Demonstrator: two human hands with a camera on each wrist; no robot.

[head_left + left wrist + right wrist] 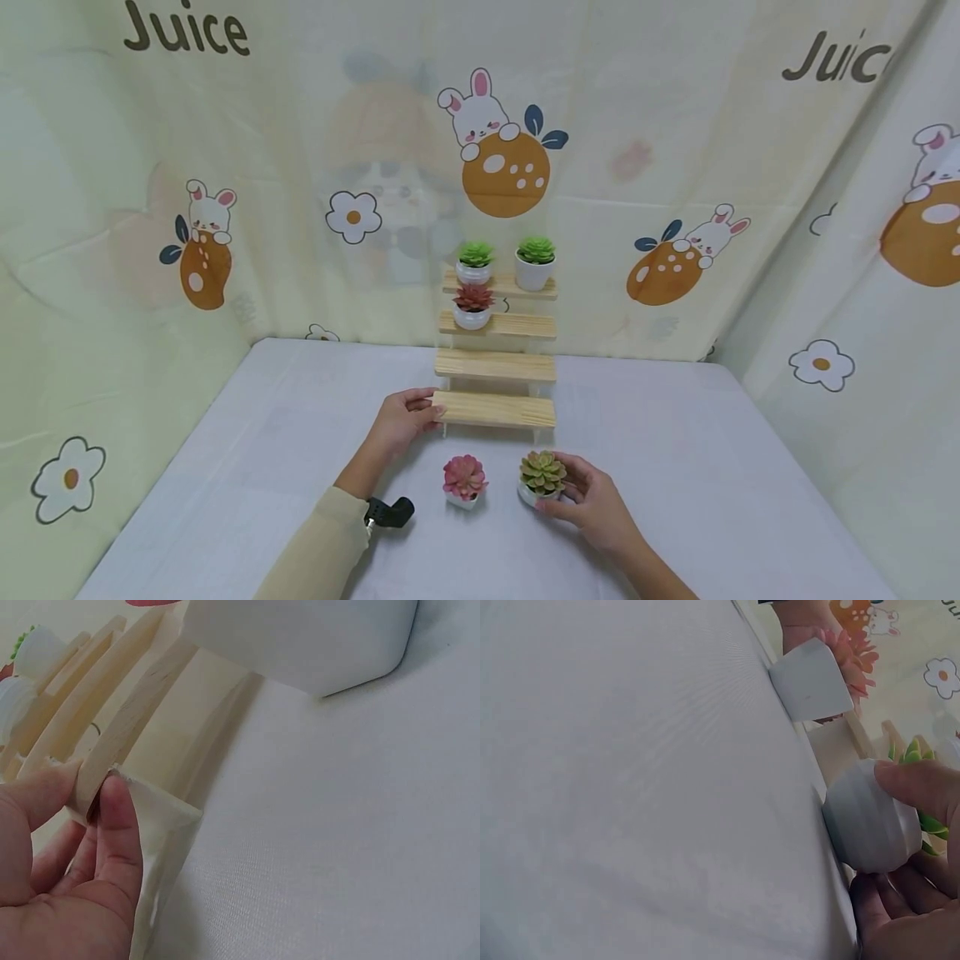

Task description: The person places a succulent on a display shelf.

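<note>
My left hand (403, 419) pinches the left end of the lowest wooden step of a tiered shelf (495, 409); the left wrist view shows thumb and fingers on that plank (135, 712). With my right hand (596, 502) I hold a green succulent (542, 472) by its round white pot (870, 817), thumb on one side and fingers on the other. The pot sits on or just at the tabletop. Between the hands stands a pink succulent (465, 478) in an angular white pot (810, 681), touched by neither hand.
Two bright green potted succulents, left (475, 262) and right (536, 262), stand on the top step. A dark red one (472, 305) is on the step below, at its left. A white cloth covers the table (300, 442); a printed curtain (600, 83) hangs behind.
</note>
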